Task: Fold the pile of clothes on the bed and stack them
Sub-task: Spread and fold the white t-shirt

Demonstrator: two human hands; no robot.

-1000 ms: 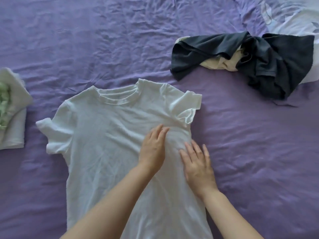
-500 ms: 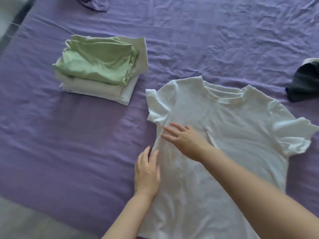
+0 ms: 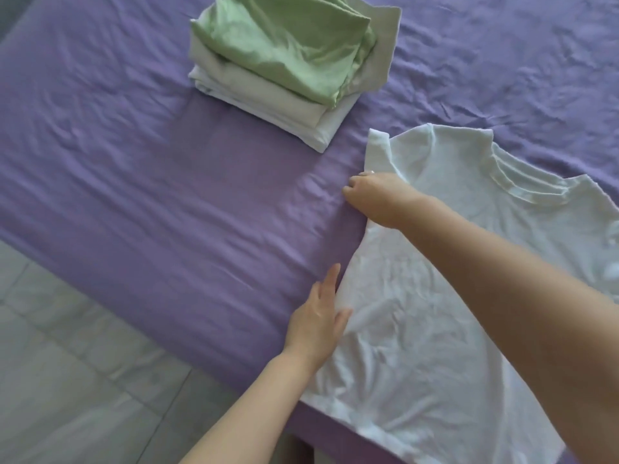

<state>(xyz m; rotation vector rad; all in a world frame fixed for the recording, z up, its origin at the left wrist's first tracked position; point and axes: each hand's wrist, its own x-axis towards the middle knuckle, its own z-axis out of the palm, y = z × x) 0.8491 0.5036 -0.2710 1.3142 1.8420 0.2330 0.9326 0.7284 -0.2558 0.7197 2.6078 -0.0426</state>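
A white T-shirt (image 3: 435, 313) lies spread flat on a bed (image 3: 167, 212) covered with a wrinkled purple sheet. The shirt is the landmark here. Its long axis runs from the hem, at the near edge of the bed, up and away to the ribbed collar at the far right; the neck points away from the viewer and slightly right.

Beyond the shirt's left sleeve, close to it but apart, sits a stack of folded clothes (image 3: 288, 68): white pieces below, a pale green one on top. To the left of the shirt and below the bed edge, pale floor tiles (image 3: 67, 380) show.

The right hand (image 3: 375, 195) reaches across the shirt, its forearm covering part of the chest. Its fingers are curled at the shirt's left edge just below the sleeve; the grip seems closed on the fabric there, though the fingertips are hidden. The left hand (image 3: 318, 319) lies flat with straight fingers, relaxed, resting along the shirt's left side seam nearer the hem.

The shirt's right sleeve and lower right corner are cut off by the frame. The picture is slightly blurred.
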